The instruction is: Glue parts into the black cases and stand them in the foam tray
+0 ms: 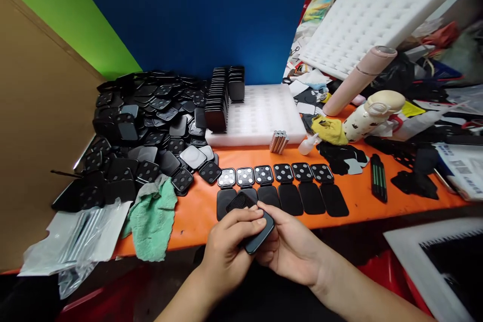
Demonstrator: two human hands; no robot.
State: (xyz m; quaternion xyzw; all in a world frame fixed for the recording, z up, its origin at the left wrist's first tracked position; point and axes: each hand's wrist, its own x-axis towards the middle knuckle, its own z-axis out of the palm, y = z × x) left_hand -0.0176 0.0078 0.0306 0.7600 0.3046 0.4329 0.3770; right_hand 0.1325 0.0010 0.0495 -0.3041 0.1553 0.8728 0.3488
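Observation:
My left hand point(229, 242) and my right hand point(293, 247) both grip a flat black hinged case point(259, 239) with rounded corners, close to the table's front edge. The fingers of my left hand press across its top, while my right hand wraps its right side. A ribbed black section sticks out beyond my left fingers. Just behind my hands lies a row of opened black cases point(304, 198), each with a lower plain half and an upper half bearing several silver discs point(283, 172). Part of the row is hidden by my hands.
A heap of black cases point(151, 126) fills the left. Cases stand stacked point(216, 103) on a white foam block point(260, 110). Nearby are bundled metal disc stacks point(279, 142), a small bottle point(308, 144), a green cloth point(153, 219), black-green tools point(378, 178) and a pink cylinder point(358, 80).

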